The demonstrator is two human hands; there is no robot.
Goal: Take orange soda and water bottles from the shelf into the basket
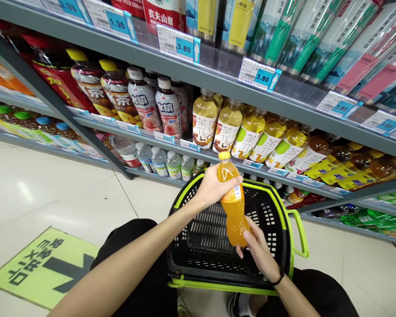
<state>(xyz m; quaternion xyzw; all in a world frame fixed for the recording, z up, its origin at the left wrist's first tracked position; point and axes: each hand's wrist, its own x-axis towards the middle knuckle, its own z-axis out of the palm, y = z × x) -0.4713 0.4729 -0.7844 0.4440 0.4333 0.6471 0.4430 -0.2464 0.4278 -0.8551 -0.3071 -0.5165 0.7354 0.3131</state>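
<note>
An orange drink bottle [235,213] with a yellow cap is held tilted above a black shopping basket [201,272] with lime-green trim. My left hand [214,185] wraps round its upper part, just below the cap, with the thumb across the label. Near the bottle's base, my right hand [258,248] grips it between thumb and fingers; a dark band circles that wrist. Behind the bottle, the slotted inside of the basket shows, with no goods visible in it.
Shelves of bottled drinks [226,125] stand directly beyond the basket, with a grey upper shelf edge [218,81] above. A green handle [298,233] sticks out at the basket's right. My knees flank the basket. A green floor sign [29,259] lies at the left.
</note>
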